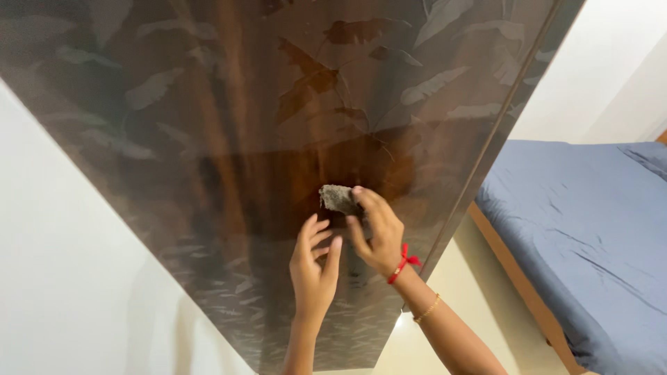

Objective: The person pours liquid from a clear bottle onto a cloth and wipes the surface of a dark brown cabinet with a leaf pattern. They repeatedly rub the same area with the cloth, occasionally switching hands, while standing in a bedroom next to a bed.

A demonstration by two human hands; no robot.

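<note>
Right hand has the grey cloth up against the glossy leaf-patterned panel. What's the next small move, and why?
Probably sweep the cloth sideways across the panel. The right hand already pinches it against the glossy surface, while the left hand hangs open just below, holding nothing.

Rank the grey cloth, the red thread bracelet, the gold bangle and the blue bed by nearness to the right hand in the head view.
1. Grey cloth, in the right hand.
2. Red thread bracelet, on its wrist.
3. Gold bangle, lower on the forearm.
4. Blue bed, far right.
</note>
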